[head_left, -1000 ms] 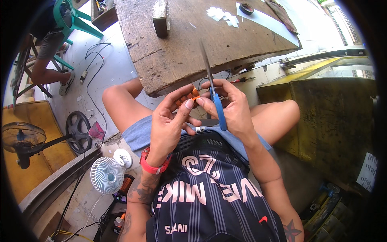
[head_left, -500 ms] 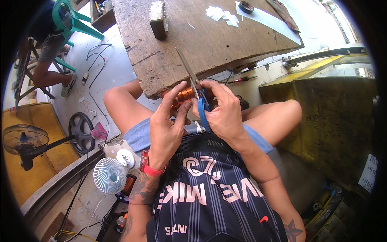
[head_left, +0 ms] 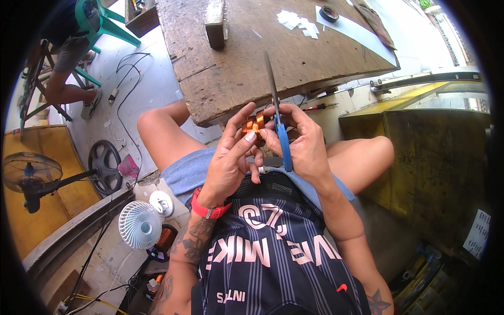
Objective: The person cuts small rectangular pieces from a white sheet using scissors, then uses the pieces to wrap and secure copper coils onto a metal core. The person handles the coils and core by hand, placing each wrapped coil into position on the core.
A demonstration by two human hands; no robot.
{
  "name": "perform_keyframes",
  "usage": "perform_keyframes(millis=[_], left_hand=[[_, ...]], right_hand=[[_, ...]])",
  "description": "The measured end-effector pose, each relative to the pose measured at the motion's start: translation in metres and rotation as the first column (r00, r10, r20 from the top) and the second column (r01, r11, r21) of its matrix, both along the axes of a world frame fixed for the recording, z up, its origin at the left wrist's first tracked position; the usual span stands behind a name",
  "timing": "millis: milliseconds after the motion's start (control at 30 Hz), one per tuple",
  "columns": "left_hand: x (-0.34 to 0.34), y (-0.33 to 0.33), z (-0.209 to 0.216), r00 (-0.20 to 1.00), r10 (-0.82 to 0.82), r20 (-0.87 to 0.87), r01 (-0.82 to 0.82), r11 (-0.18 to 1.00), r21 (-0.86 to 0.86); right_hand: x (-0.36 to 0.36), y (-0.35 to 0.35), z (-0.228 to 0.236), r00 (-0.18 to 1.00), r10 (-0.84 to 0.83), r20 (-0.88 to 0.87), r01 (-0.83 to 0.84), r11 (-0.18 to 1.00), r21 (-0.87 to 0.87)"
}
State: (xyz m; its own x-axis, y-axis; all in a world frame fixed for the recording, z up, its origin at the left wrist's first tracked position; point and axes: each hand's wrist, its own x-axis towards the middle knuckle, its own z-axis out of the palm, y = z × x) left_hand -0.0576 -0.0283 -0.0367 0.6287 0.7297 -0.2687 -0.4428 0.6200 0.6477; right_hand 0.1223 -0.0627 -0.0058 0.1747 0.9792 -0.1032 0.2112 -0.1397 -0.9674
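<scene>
Between the thumb and fingers of my left hand [head_left: 227, 157] is a small copper-wound coil piece [head_left: 254, 126], with shiny orange windings showing. My right hand [head_left: 307, 149] holds a pair of scissors [head_left: 284, 144] by the blue handles, the long metal blades pointing away from me past the bench edge. The blades look closed together. The right fingertips come up against the right side of the coil piece; whether they grip it is hard to see. Both hands are above my lap, just in front of the wooden bench [head_left: 241, 79].
On the bench lie a metal block [head_left: 215, 29], white paper pieces [head_left: 290, 20] and a black tape roll [head_left: 329, 13]. A red-handled tool [head_left: 316, 107] is beyond my right knee. A small white fan [head_left: 139, 224] stands at lower left. Another person [head_left: 68, 86] sits at far left.
Both hands and the coil piece have shifted to the right. The scissors have swung more upright, and more of the copper windings now shows. My left wrist has turned.
</scene>
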Motion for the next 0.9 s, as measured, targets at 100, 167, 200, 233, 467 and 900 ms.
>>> perform_keyframes(millis=[100, 167, 200, 233, 467, 900], left_hand=[[-0.001, -0.001, -0.001, 1.0, -0.006, 0.024, 0.007, 1.0, -0.026], [-0.002, 0.0, -0.001, 0.999, -0.002, 0.049, 0.005, 0.998, -0.065], [-0.002, 0.0, -0.001, 0.999, 0.003, 0.054, 0.001, 0.996, -0.084], [-0.003, 0.001, -0.002, 0.997, 0.003, 0.081, 0.004, 0.996, -0.091], [-0.012, 0.0, -0.002, 0.987, 0.023, -0.156, -0.031, 0.998, -0.052], [-0.023, 0.004, 0.004, 0.985, 0.132, -0.111, -0.146, 0.98, -0.135]], right_hand=[[-0.002, 0.001, -0.002, 1.0, 0.003, 0.023, -0.004, 1.0, 0.019], [-0.003, 0.001, -0.003, 0.999, 0.016, 0.046, -0.019, 0.998, 0.064], [-0.003, 0.002, -0.003, 0.998, 0.021, 0.059, -0.026, 0.996, 0.082], [-0.003, 0.001, -0.002, 0.997, 0.017, 0.078, -0.023, 0.997, 0.072], [-0.005, -0.001, -0.001, 0.828, -0.097, 0.552, -0.075, 0.957, 0.282], [0.018, -0.055, 0.007, 0.922, 0.229, 0.311, -0.239, 0.971, -0.003]])
